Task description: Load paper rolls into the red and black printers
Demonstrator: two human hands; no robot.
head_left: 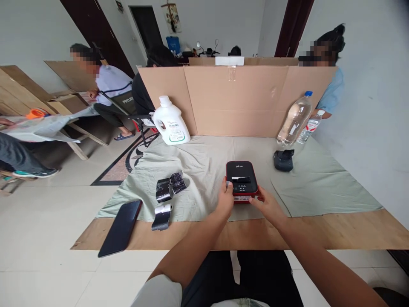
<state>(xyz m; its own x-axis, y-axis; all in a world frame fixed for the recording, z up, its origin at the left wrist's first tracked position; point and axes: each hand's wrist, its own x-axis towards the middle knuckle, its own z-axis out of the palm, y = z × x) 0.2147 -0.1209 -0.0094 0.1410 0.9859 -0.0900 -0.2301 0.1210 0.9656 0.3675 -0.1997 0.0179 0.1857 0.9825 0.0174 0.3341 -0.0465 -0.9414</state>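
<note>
Nearest the camera: dark trousers and two bare forearms reaching forward over the wooden table edge. Left hand closed against the left side of the red-and-black label printer, thumb up at the top corner, fingers curled round the casing. Right hand laid at the front right corner, fingers loosely extended and touching the red base; grip not firm, more steadying than clamping. Printer stood flat on the pale green cloth, near the front middle of the table. Judged rigid, compact, moderately light, with a smooth plastic shell likely to slip on a glossy top; best taken by the two opposite side walls, low on the red base, clear of the lid and slot. To the left, apart from the hands: two black foil wrappers, a small white paper roll on a black strip, and a dark phone lying flat across the cloth edge. Further back: a small black device, a clear water bottle, a white jug, a cardboard screen. Other people seated behind and to the left, well apart.
</note>
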